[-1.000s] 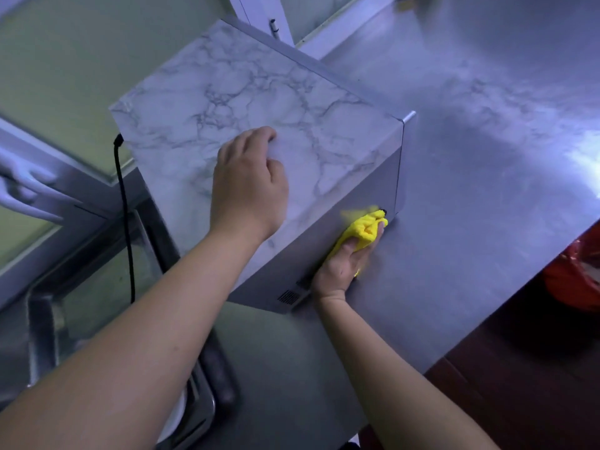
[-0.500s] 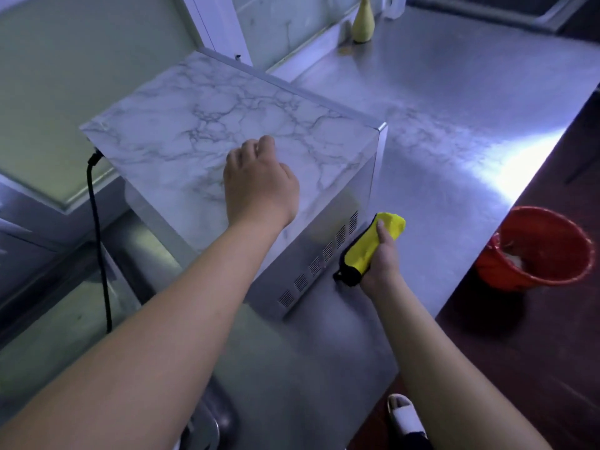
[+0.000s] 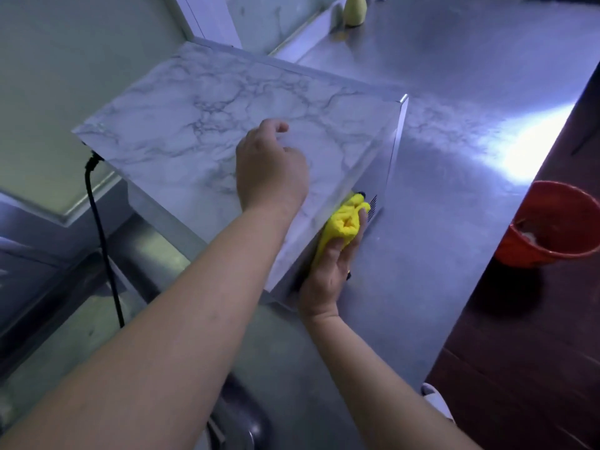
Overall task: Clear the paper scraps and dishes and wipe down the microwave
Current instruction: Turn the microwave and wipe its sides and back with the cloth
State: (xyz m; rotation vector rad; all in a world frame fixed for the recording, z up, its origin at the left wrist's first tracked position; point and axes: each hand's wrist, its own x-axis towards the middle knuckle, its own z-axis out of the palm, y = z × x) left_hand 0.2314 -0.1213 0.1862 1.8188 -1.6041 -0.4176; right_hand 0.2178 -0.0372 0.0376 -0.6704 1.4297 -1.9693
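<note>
The microwave (image 3: 201,125) stands on the steel counter, its top covered in white marble-pattern film and its metal side with vent slots facing me. My left hand (image 3: 269,170) rests on the top near the right edge, fingers curled, holding nothing. My right hand (image 3: 331,267) presses a bunched yellow cloth (image 3: 344,219) against the microwave's side, just left of the vent slots. The lower part of that side is hidden behind my arms.
A black power cord (image 3: 100,222) hangs from the microwave's back left corner. A steel sink (image 3: 233,427) lies below my left arm. The counter (image 3: 454,157) stretches right; a red bucket (image 3: 558,222) stands on the dark floor beyond its edge. A yellow-green bottle (image 3: 354,9) sits at the far wall.
My right hand has slid the yellow cloth back onto the microwave's side, now bunched and pressed flat. My left hand stays on top, fingers curled more.
</note>
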